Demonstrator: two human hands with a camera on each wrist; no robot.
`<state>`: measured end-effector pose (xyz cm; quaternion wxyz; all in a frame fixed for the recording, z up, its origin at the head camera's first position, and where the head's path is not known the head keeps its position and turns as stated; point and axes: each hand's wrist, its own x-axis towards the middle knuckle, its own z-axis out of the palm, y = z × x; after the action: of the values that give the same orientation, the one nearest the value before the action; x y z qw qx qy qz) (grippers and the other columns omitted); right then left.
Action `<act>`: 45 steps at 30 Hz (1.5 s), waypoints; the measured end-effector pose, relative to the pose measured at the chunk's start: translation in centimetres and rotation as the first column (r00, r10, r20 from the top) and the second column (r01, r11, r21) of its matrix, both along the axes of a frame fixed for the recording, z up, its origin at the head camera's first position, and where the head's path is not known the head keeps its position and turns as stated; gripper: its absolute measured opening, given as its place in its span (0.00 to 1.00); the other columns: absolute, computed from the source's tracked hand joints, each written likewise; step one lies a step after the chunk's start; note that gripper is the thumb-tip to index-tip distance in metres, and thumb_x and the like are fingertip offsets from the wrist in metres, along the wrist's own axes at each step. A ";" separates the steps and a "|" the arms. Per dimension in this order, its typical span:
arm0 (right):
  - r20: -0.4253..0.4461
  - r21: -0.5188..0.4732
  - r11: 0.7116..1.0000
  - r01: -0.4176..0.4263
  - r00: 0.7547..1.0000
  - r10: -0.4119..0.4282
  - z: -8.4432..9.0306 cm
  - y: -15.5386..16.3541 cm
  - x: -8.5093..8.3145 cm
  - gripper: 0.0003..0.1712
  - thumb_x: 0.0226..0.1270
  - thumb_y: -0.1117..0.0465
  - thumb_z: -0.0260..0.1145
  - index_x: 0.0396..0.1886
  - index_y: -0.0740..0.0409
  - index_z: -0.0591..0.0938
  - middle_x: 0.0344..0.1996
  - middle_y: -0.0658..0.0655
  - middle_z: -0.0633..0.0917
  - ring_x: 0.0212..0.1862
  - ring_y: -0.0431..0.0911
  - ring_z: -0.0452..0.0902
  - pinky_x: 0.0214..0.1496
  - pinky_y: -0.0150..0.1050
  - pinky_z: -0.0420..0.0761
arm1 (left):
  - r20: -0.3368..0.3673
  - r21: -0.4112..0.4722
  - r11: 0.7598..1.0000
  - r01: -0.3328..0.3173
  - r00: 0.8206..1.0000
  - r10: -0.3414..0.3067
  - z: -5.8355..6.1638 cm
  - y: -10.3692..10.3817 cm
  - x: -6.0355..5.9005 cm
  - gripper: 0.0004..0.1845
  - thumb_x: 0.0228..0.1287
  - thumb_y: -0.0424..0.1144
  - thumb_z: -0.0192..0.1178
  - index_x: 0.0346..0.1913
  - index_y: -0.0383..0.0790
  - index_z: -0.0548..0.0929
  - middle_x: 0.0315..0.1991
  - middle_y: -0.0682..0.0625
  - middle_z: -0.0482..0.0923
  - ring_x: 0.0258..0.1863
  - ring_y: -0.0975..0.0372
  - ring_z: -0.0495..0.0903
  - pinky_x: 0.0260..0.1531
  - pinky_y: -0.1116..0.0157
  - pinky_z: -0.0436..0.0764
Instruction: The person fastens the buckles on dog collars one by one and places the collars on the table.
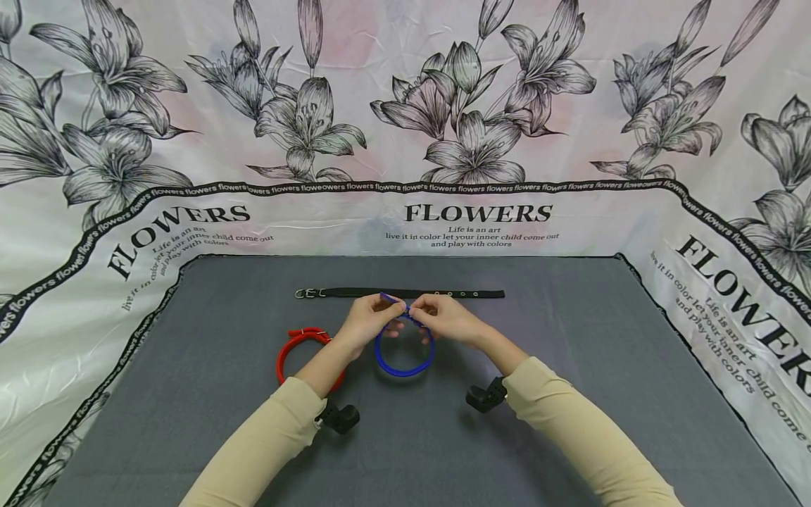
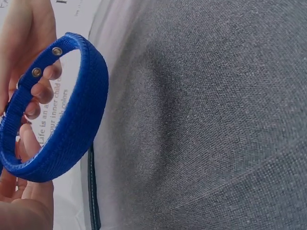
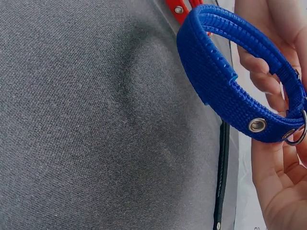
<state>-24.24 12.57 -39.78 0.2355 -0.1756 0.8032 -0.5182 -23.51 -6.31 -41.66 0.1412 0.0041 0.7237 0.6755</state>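
A blue collar (image 1: 403, 373), bent into a ring, hangs between my two hands above the table. At its upper left, my left hand (image 1: 372, 317) pinches the strap, whose end (image 1: 388, 298) sticks up past the fingers. My right hand (image 1: 446, 317) pinches the top of the ring from the other side, fingertips almost meeting the left ones. Metal eyelets (image 3: 257, 125) and a D-ring (image 3: 302, 129) show on the collar in the right wrist view. The fingers partly hide the buckle area, so I cannot tell how the strap runs there.
Left of the hands lies a red collar (image 1: 281, 359) in a loop, partly behind the left forearm. A black collar (image 1: 355, 292) with a metal buckle lies straight across the back of the grey table (image 1: 570, 317). Behind it hangs a flower-printed cloth (image 1: 355, 218).
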 end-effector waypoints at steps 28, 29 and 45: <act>0.007 -0.024 0.999 0.032 0.999 -0.031 -1.6 0.4 -0.5 0.13 0.68 0.57 0.55 0.48 0.58 0.75 0.40 0.69 0.79 0.43 0.61 0.78 0.35 0.46 0.82 | -0.029 0.025 0.999 -0.042 0.999 0.043 0.2 -0.3 -0.2 0.15 0.65 0.44 0.56 0.47 0.36 0.77 0.40 0.41 0.81 0.35 0.52 0.83 0.33 0.63 0.82; 0.000 -0.027 0.999 0.033 0.999 -0.033 -1.6 0.4 -0.5 0.14 0.69 0.57 0.55 0.49 0.58 0.75 0.40 0.68 0.79 0.43 0.61 0.78 0.35 0.46 0.82 | -0.031 0.008 0.999 -0.033 0.999 0.033 0.2 -0.3 -0.1 0.16 0.64 0.44 0.57 0.48 0.37 0.76 0.41 0.41 0.81 0.35 0.52 0.83 0.34 0.62 0.82; -0.043 -0.061 0.995 0.081 0.996 -0.084 -1.9 0.2 -0.5 0.14 0.70 0.59 0.54 0.50 0.63 0.74 0.38 0.63 0.79 0.43 0.62 0.78 0.34 0.46 0.82 | -0.072 -0.184 0.983 -0.019 0.997 0.006 -0.1 0.3 0.2 0.08 0.61 0.41 0.59 0.40 0.43 0.83 0.29 0.51 0.77 0.21 0.63 0.68 0.22 0.67 0.69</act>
<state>-24.74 12.79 -41.63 0.1901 -0.1610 0.7993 -0.5469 -23.31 -6.03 -41.76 0.1109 0.0107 0.7878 0.6058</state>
